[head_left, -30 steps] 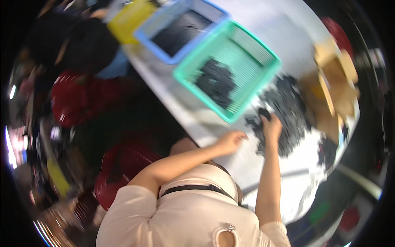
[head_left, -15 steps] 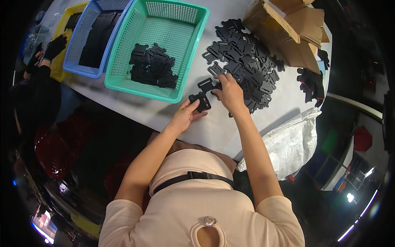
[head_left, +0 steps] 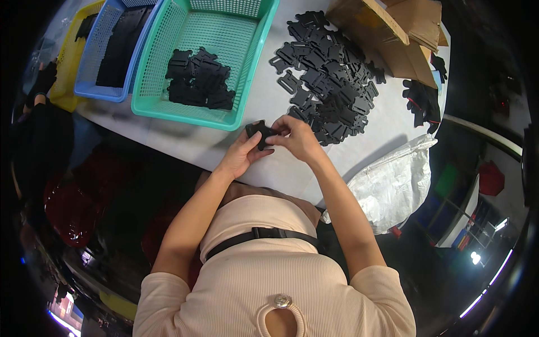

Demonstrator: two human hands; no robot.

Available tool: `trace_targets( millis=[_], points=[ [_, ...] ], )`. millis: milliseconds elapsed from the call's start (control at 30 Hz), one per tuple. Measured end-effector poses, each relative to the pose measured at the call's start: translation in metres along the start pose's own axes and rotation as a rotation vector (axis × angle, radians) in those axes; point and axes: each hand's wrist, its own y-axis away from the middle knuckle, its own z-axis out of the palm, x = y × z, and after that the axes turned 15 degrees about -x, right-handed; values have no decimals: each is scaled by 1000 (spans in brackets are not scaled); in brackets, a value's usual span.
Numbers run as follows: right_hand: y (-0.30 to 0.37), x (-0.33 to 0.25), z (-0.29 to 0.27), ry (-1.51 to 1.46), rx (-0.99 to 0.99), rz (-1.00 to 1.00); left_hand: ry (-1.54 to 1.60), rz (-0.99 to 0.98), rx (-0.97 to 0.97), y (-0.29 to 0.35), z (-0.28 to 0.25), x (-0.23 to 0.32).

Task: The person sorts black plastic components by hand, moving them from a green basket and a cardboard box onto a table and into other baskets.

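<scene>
Both hands on a dark piece near the table's edge

The black plastic piece [head_left: 257, 131] is held just above the near edge of the white table [head_left: 292, 174]. Its visible face slants roughly from 11 o'clock toward 5 o'clock; fingers cover much of the outline, so I cannot tell which side is the longer, or whether a second piece lies against it. The left hand [head_left: 238, 156] grips it from about 7 o'clock, thumb across the face. The right hand [head_left: 297, 137] comes in from 3 o'clock, its fingertips narrowed on the near corner.

Taking the held piece as the clock's centre, a loose heap of black pieces [head_left: 331, 84] spreads at 2 o'clock, pointing every way, with an open cardboard box [head_left: 387, 45] beyond it. Dark gloves [head_left: 424, 104] lie between 2 and 3, and a crumpled white sack [head_left: 393, 185] hangs over the edge near 4. At 11 sits a green basket [head_left: 179, 114] with more pieces in its near half; a blue basket [head_left: 101, 92] at 10 holds dark flat pieces, with a yellow basket [head_left: 64, 95] past it. Another person's gloved hand [head_left: 45, 78] shows beside that one. A shiny red seat [head_left: 76, 213] stands at 8 in the dim room.
</scene>
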Motion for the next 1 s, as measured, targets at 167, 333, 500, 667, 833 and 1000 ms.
trace_targets(
  millis=[167,333,500,667,833,1000],
  points=[
    [7,11,-18,573,386,85,-35,-87,-8,6,-10,-11],
    [-14,18,-33,837,421,79,-71,-118,-63,14,-14,-9],
    [-22,20,-35,821,292,203,-92,-107,-68,21,-14,-5],
    [-22,20,-22,805,445,-10,-71,-85,-51,28,-21,-7],
    [-36,21,-21,837,457,1,-78,-101,-60,28,-22,-8],
    [-28,4,-47,55,335,167,-97,-74,-59,34,-22,-5]
  ],
)
